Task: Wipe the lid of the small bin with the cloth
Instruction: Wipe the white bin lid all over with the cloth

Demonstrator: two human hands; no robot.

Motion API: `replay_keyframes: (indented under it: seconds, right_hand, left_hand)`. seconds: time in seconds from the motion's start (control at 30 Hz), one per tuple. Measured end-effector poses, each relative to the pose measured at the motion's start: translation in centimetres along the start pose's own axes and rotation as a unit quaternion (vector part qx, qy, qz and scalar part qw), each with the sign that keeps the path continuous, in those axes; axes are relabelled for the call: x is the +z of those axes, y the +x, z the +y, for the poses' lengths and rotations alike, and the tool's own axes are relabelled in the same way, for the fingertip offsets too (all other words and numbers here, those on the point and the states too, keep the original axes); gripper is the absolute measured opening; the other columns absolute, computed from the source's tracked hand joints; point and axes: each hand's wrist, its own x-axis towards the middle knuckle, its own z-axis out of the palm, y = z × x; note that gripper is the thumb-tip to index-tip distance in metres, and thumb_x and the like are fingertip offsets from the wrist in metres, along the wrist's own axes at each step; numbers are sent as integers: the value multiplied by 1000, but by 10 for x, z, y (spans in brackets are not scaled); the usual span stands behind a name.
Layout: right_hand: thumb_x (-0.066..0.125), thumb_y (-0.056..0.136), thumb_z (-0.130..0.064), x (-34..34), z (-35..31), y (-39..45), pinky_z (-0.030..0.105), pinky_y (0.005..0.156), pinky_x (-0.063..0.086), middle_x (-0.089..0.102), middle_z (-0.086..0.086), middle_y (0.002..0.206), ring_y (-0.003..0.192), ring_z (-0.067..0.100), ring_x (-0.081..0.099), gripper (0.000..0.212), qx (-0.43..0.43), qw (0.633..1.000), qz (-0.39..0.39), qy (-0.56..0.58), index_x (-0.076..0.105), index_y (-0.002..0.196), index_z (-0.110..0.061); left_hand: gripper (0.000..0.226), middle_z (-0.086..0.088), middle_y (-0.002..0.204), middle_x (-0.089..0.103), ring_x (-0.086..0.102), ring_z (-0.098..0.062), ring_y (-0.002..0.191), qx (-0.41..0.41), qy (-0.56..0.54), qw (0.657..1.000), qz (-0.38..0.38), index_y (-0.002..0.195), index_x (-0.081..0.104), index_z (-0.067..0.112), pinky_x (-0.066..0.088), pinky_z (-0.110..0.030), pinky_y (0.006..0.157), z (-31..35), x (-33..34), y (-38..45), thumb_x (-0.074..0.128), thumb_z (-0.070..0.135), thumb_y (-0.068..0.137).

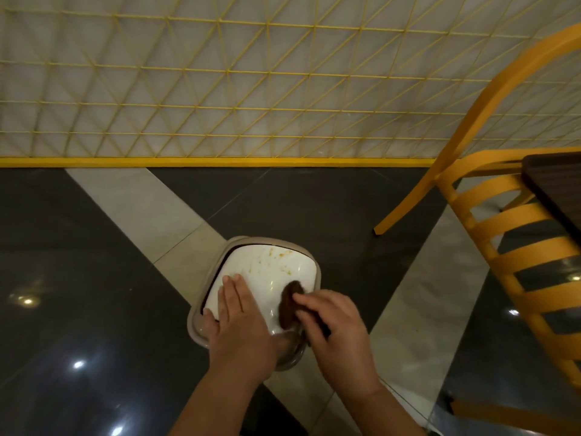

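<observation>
The small beige plastic bin [201, 322] stands on the dark glossy tiled floor [78, 247], its white lid [267, 272] speckled with orange crumbs toward the far edge. The left hand [239, 322] lies flat with straight fingers on the lid's near left part. The right hand [333, 322] pinches a dark brown cloth [290, 305] against the lid's near right side, beside a yellow slatted chair [503, 243].

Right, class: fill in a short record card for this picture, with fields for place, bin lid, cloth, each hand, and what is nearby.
place: glossy dark floor with pale stripes, beside a yellow lattice wall
bin lid: white, with orange specks near its far edge
cloth: dark brown, bunched, on the lid's near right part
left hand: fingers straight, pressing flat on the lid
right hand: grips the cloth
nearby: yellow slatted chair and dark tabletop, to the right
</observation>
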Motion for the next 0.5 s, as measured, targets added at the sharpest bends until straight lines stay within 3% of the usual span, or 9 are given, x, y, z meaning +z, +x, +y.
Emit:
replay_keyframes:
  seconds: [0.1,0.27,0.37,0.5]
  right_hand:
    - [58,89,-31,11,3,9,10,90,39,63,-7,107,103,4,51,25,-69,997,-31,-23,69,111,-27]
    - [60,92,-21,11,16,66,20,95,42,59,-7,110,106,8,51,25,80,997,5,-17,68,114,-26]
    - [59,91,-24,11,8,44,6,92,32,60,-7,110,104,6,50,23,3,999,-22,-41,68,112,-27]
    - [53,91,-29,10,1,15,7,92,35,63,-4,108,102,6,50,25,-101,992,-70,-37,70,109,-26]
  left_hand:
    - [125,-10,153,-30,-23,-23,143,17,-10,1000,9,141,-32,8,-11,-43,116,-2,4,3,59,63,75]
    - [135,-9,151,-32,-23,-24,142,15,-14,1000,7,138,-35,9,-11,-38,114,-1,7,4,66,63,69]
    - [133,-10,151,-32,-24,-23,142,14,-22,1000,13,139,-35,9,-11,-39,115,-2,8,7,64,66,69]
    - [126,-10,152,-32,-26,-22,141,19,-25,999,19,140,-33,9,-12,-39,116,-3,8,9,58,65,74]
